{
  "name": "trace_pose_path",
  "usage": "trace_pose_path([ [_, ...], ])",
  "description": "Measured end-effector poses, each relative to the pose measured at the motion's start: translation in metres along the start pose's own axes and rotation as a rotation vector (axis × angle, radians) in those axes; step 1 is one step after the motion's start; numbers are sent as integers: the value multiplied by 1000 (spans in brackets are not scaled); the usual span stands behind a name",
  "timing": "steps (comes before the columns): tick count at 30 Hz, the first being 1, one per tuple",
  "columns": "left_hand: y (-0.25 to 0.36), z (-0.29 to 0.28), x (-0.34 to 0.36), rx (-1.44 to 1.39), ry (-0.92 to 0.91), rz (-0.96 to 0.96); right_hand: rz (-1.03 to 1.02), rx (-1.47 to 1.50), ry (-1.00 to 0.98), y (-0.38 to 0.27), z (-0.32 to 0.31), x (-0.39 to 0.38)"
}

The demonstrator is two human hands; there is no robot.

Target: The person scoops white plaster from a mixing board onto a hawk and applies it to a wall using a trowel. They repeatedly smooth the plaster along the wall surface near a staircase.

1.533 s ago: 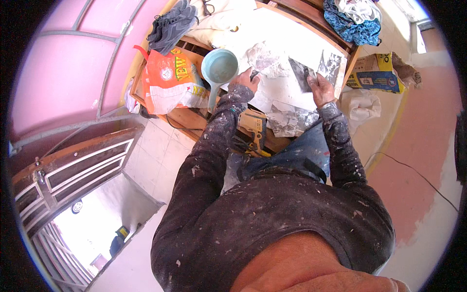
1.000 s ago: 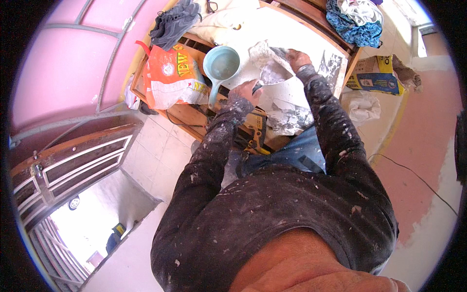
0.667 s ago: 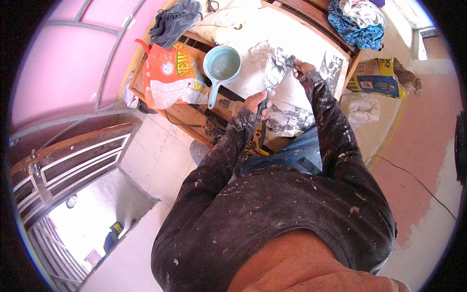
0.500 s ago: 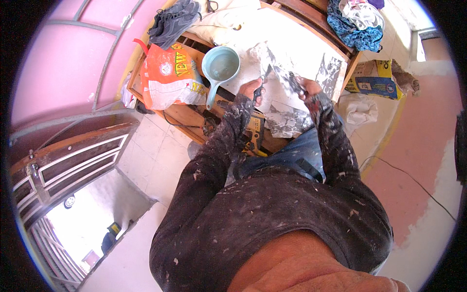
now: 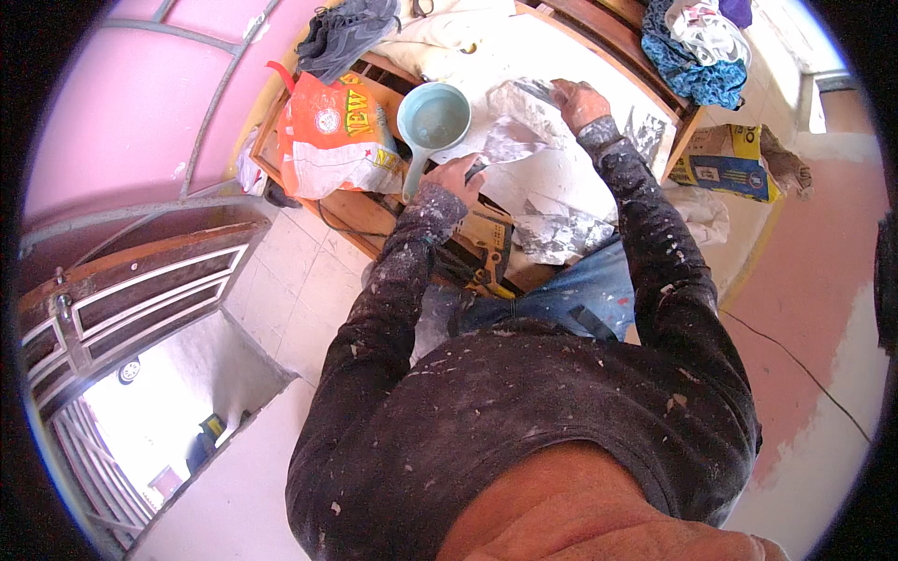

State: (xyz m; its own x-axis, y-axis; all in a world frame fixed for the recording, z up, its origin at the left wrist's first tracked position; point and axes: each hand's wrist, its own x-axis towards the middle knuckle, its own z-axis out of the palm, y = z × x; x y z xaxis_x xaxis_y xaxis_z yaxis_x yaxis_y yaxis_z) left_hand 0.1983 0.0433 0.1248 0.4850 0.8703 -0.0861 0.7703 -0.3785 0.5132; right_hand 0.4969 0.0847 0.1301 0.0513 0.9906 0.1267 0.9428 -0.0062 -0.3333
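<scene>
In my left hand point(image 5: 451, 181), closed round a dark handle, is a putty knife point(image 5: 513, 140) whose wide blade is smeared with white paste. Farther off, my right hand point(image 5: 582, 105) is closed on a second putty knife point(image 5: 535, 89); its grey blade lies at the far side of a mound of white paste point(image 5: 524, 107), and its handle is hidden by my fingers. Under the paste is a white, dark-streaked board point(image 5: 571, 178). Just left of my left hand, a light blue dipper point(image 5: 434, 114) holds some liquid, its handle pointing towards me.
An orange and white bag point(image 5: 339, 136) stands left of the dipper, with dark grey shoes point(image 5: 346, 39) behind it. A yellow power tool point(image 5: 491, 245) lies below the board. Bundled cloth point(image 5: 694, 51) sits at the far right, near an opened paper sack point(image 5: 734, 161). A cable point(image 5: 795, 360) crosses the floor.
The two blades, close together before, are now apart. My right hand has moved away from me and slightly left, to the paste; my left hand has moved left towards the dipper's handle.
</scene>
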Motion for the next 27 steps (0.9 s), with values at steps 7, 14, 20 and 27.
trace_pose_path([
  [7,-8,42,-24,54,-189,-313,289,216,3,33,9,-34],
  [14,34,60,-31,20,-105,-322,455,467,122,111,44,-142],
  [20,24,60,-58,56,-115,-355,522,238,42,82,9,-167],
  [27,4,12,-71,134,-206,-261,291,73,-209,15,-15,-143],
])
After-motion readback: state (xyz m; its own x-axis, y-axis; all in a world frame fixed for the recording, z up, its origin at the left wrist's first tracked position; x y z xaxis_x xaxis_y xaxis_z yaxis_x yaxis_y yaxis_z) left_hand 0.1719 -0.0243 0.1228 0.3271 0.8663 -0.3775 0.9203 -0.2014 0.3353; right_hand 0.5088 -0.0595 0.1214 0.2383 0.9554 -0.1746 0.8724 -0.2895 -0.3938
